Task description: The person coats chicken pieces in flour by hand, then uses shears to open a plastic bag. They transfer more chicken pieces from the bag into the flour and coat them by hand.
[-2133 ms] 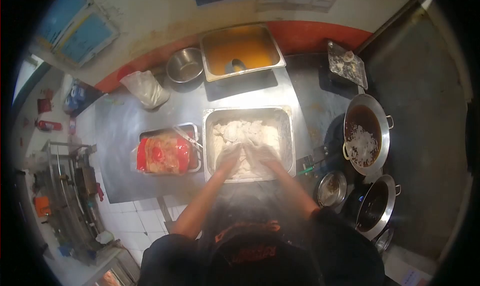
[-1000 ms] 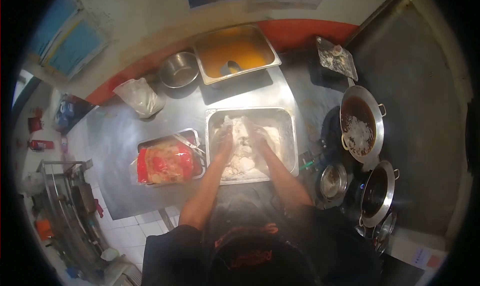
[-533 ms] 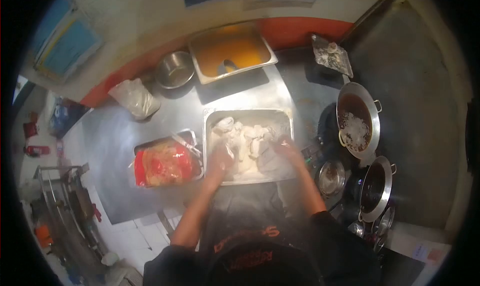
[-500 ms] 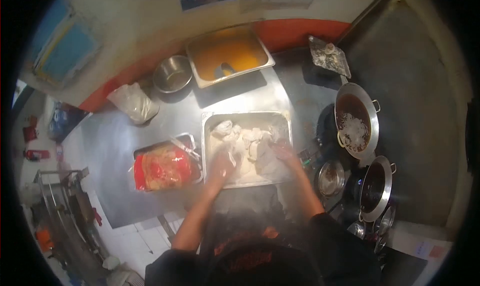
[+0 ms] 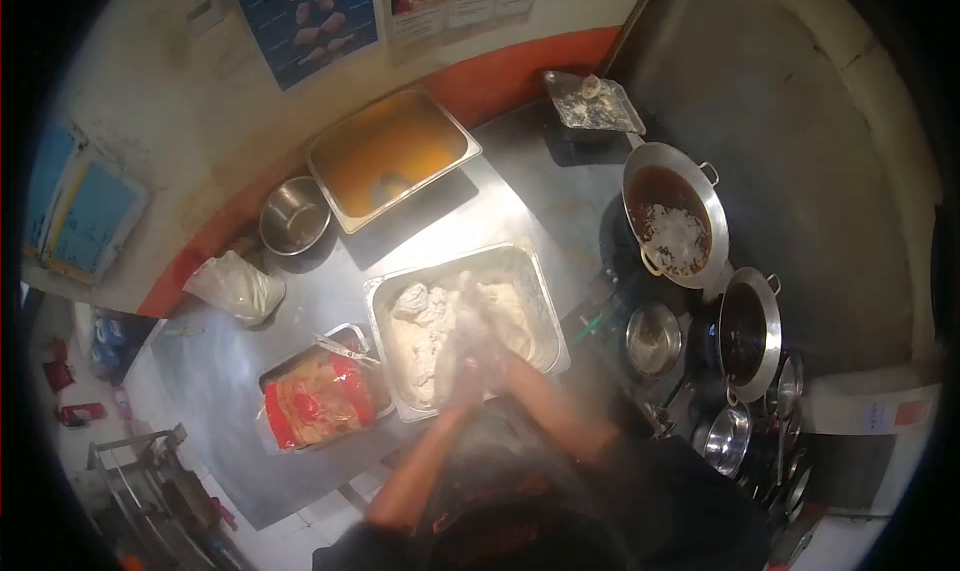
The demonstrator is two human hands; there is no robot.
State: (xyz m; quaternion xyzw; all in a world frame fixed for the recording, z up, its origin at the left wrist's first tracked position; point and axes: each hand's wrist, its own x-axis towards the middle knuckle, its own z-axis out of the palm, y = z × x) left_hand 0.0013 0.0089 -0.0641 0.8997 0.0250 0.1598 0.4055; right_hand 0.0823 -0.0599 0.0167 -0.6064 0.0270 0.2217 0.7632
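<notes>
While floured pieces (image 5: 425, 321) lie heaped in the steel tray (image 5: 546, 306) on the counter (image 5: 225, 396), the left hand (image 5: 452, 369) and right hand (image 5: 492, 356) press together over its 6 o'clock edge, too blurred to tell if they clasp anything, a red packet (image 5: 315, 411) at 9 o'clock.

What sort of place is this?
Probably a small commercial frying kitchen: a steel tray of floured pieces on a steel worktable, with a wok of dark oil frying something white alongside.
</notes>
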